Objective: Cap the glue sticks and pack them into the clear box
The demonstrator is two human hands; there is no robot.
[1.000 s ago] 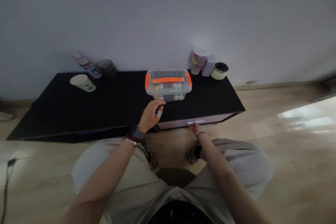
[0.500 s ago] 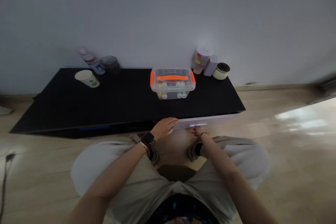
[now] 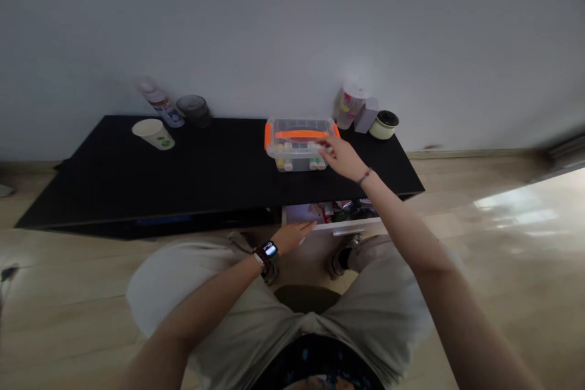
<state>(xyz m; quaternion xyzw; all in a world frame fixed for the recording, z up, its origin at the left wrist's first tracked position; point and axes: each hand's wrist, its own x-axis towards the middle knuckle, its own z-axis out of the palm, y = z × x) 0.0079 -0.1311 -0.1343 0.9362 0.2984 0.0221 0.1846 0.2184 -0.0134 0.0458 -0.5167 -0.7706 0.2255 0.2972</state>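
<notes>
A clear plastic storage box with an orange handle and orange side latches sits on the black cabinet. Small bottles with pale caps show through its front. My right hand is at the box's right front, thumb and fingers apart beside the lid; whether it touches the lid I cannot tell. Below, a white drawer stands pulled out, with several mixed small items inside. My left hand, wearing a watch, rests at the drawer's left front corner with its fingers stretched out.
On the cabinet top at left are a paper cup, a spray can and a dark glass cup. At right stand a clear plastic cup, a pale small box and a cream pot. A wall rises behind.
The drawer has come out from the cabinet, showing its contents. My right hand has left the drawer handle and moved up to the storage box. My left hand has shifted slightly nearer to me.
</notes>
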